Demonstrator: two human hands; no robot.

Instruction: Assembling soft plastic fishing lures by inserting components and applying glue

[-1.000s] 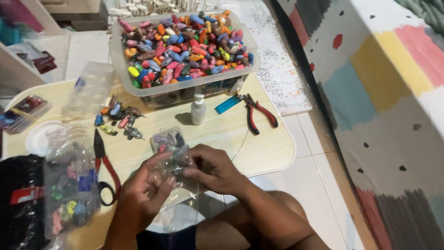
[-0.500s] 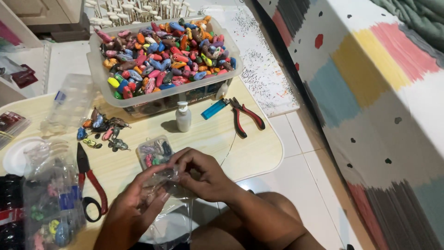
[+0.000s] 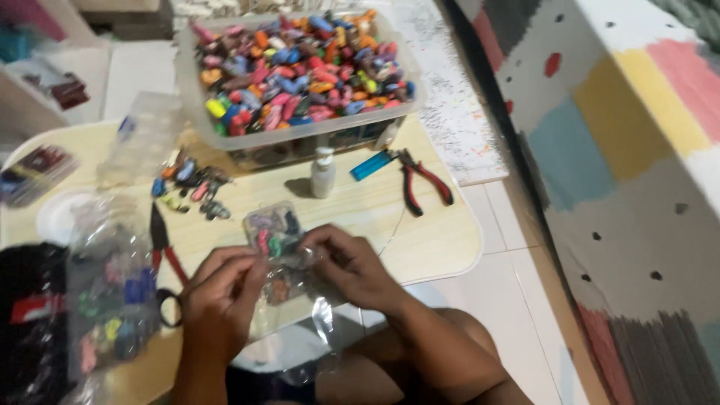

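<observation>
My left hand (image 3: 219, 296) and my right hand (image 3: 349, 262) meet over the front edge of a low wooden table (image 3: 435, 240). Together they pinch a small clear plastic bag (image 3: 281, 285) with several small colourful pieces inside. A second small clear packet of colourful pieces (image 3: 270, 225) lies on the table just beyond my fingers. My knee shows below the right forearm.
A clear tub heaped with colourful pieces (image 3: 300, 75) stands at the table's back. In front of it are a small white bottle (image 3: 322, 172), a blue lighter (image 3: 370, 165) and red-handled pliers (image 3: 420, 180). Loose pieces (image 3: 187, 187), another pair of pliers (image 3: 161, 240) and a filled plastic bag (image 3: 105, 300) lie left.
The view has shifted slightly, so the table things sit differently in frame. My hands stay together on the small bag, fingers working at it, in about the same place.
</observation>
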